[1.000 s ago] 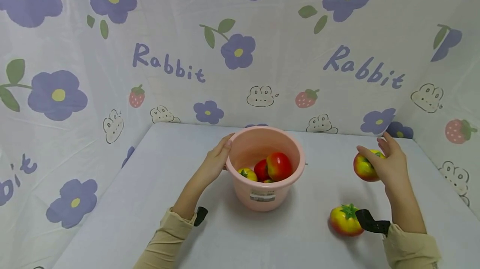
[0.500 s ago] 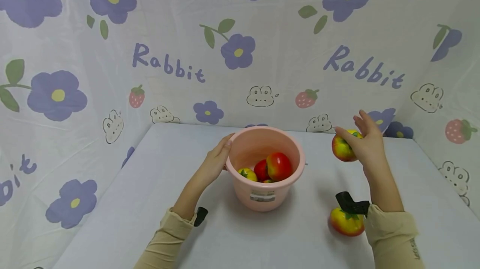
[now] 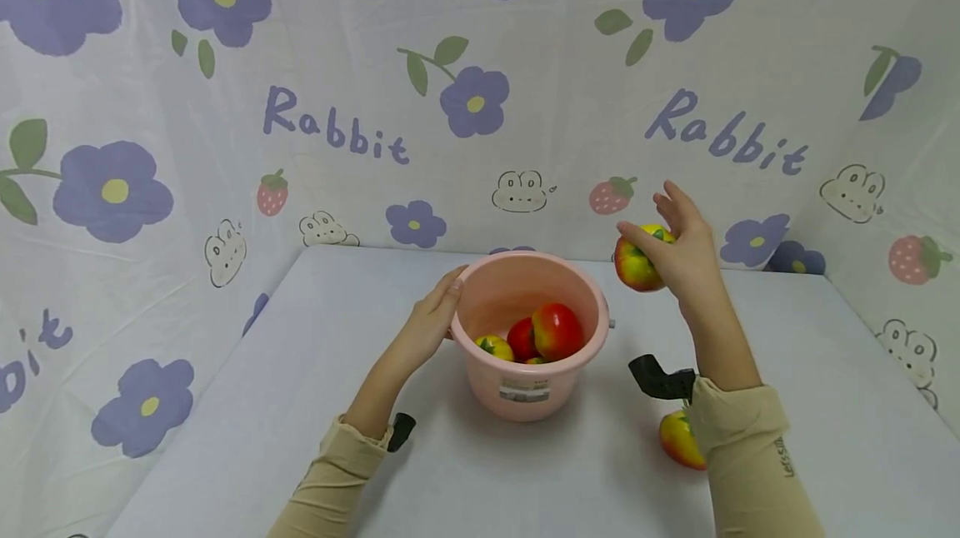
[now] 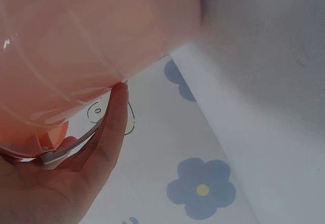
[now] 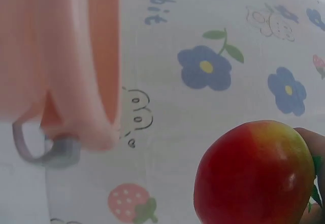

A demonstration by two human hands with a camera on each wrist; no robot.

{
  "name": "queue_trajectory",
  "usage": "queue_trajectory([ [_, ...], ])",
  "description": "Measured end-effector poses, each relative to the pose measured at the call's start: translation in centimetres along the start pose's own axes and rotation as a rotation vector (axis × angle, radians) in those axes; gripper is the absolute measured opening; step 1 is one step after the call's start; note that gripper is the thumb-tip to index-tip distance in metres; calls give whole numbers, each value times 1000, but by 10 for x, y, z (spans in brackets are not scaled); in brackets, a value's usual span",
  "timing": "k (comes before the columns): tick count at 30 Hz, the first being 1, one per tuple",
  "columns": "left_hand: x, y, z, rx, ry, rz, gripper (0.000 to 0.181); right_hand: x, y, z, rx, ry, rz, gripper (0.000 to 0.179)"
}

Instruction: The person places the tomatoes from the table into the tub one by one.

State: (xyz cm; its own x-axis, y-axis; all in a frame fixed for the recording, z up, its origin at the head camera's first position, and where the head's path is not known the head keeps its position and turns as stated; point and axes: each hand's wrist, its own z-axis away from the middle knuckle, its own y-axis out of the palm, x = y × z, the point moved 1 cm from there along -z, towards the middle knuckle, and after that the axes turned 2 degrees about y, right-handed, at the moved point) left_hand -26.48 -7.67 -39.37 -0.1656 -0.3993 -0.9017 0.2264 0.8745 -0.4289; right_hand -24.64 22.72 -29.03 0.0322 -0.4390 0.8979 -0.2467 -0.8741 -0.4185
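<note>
A pink plastic bucket (image 3: 487, 390) stands upright on the table, with several red and yellow tomatoes (image 3: 557, 332) inside it. My left hand (image 3: 422, 328) holds its left side, thumb at the rim and fingers along the outer wall. In the left wrist view those fingers (image 4: 109, 137) lie against the bucket near its grey handle (image 4: 73, 145). Raised to the right of the bucket, above rim height, my right hand (image 3: 692, 259) grips a red-and-yellow tomato (image 3: 636, 265) with a green calyx. The right wrist view shows this tomato's red underside, apart from the bucket.
Another yellow-red tomato (image 3: 678, 440) lies on the white table (image 3: 600, 480), partly hidden behind my right sleeve (image 3: 738, 421). Floral cloth walls (image 3: 570, 105) enclose the back and sides. A grey handle end (image 5: 63, 150) sticks out from the bucket's right side.
My right hand has carried its tomato leftward and upward, closer to the bucket. The right sleeve now covers part of the tomato on the table. My left hand and the bucket stay put.
</note>
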Motion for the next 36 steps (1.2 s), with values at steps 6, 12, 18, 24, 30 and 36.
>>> queue_trajectory([
  [6, -1, 0, -1, -2, 11, 3, 50, 14, 15, -2, 14, -11, 4, 87],
  [12, -3, 0, 1, -3, -1, -6, 50, 28, 32, -1, 29, -26, 28, 89],
  [18, -1, 0, 0, 1, 1, -15, 51, 38, 46, 0, 63, -34, 20, 88],
  [24, 0, 0, -1, 2, -2, -15, 51, 46, 58, -1, 94, -73, 5, 85],
  [30, 1, 0, -1, 4, 11, -11, 52, 52, 70, -1, 137, -92, 6, 84],
  [36, 1, 0, -2, 3, 15, -12, 51, 59, 81, 1, 167, -100, -1, 84],
])
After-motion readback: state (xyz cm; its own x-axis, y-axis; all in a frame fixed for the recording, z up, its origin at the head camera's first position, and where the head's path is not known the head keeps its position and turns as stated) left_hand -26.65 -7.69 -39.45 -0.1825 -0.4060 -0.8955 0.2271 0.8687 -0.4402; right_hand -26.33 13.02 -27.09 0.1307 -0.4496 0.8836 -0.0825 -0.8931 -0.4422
